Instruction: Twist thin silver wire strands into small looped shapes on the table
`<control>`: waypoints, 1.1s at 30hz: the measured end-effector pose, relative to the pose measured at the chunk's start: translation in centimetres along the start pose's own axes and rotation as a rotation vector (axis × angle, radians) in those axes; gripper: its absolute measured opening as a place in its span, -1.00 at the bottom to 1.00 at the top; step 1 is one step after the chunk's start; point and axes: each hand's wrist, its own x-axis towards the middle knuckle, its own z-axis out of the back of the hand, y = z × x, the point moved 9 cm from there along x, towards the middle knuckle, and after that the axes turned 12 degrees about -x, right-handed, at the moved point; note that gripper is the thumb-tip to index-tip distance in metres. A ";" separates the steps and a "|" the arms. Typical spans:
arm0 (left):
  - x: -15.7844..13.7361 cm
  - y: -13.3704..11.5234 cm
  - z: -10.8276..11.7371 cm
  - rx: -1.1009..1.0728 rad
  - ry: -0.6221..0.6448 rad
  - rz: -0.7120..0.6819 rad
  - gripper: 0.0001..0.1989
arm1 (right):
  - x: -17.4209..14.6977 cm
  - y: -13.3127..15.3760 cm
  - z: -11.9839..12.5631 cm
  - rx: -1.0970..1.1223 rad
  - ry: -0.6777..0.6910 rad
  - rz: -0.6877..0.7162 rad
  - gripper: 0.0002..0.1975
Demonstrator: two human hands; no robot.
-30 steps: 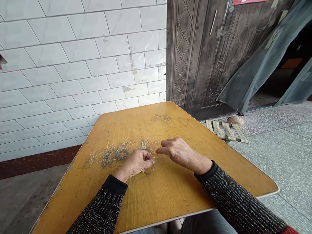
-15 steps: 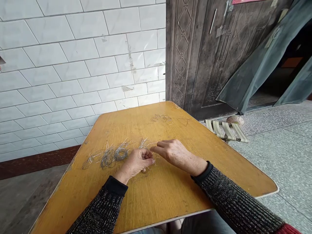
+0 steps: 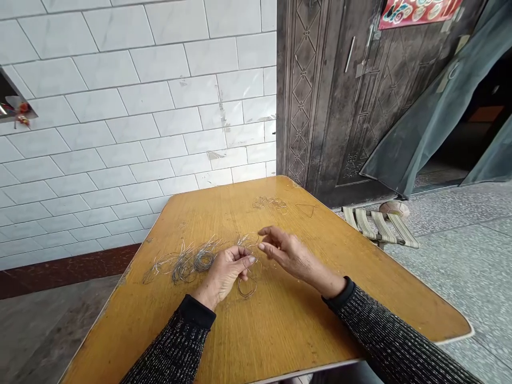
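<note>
My left hand is closed in a pinch on a thin wire, and a small dark wire loop hangs under its fingers. To the right, my right hand has its thumb and fingers apart, close to the thin strands rising from the left fingertips. I cannot make out anything held in it. Beside my left hand lie coiled bundles of silvery wire, one a rounder coil and one a looser tangle. More wire ends show behind my left fingers, partly hidden.
A wooden table carries all this. Toward its far end lie thin wire loops and a triangular bent wire. A tiled wall and dark door stand behind. A strapped folding stool is at the right.
My right hand has opened its fingers and drawn slightly away from the left. The left hand still pinches the wire, and the loop under it shows more. The view has tilted up slightly.
</note>
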 end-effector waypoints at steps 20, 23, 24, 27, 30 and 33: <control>-0.1 0.1 -0.3 -0.175 0.018 0.017 -0.75 | -0.1 -0.8 -3.3 0.475 0.209 -0.258 -0.63; -0.2 -0.2 -0.4 -0.087 0.004 -0.027 -0.75 | -0.2 -1.3 -3.7 0.551 0.206 -0.305 -0.62; -0.2 -0.2 -0.5 -0.055 0.006 -0.039 -0.75 | -0.2 -1.3 -4.0 0.580 0.212 -0.311 -0.62; -0.3 -0.2 -0.8 0.033 0.025 -0.047 -0.77 | -0.2 -1.5 -4.4 0.631 0.221 -0.311 -0.62; -0.6 -0.9 -1.2 0.101 0.069 -0.066 -0.77 | -0.1 -2.0 -4.3 0.601 0.218 -0.310 -0.64; -0.8 -2.4 -1.1 0.117 0.058 -0.139 -0.73 | -0.1 -2.7 -4.2 0.534 0.229 -0.316 -0.70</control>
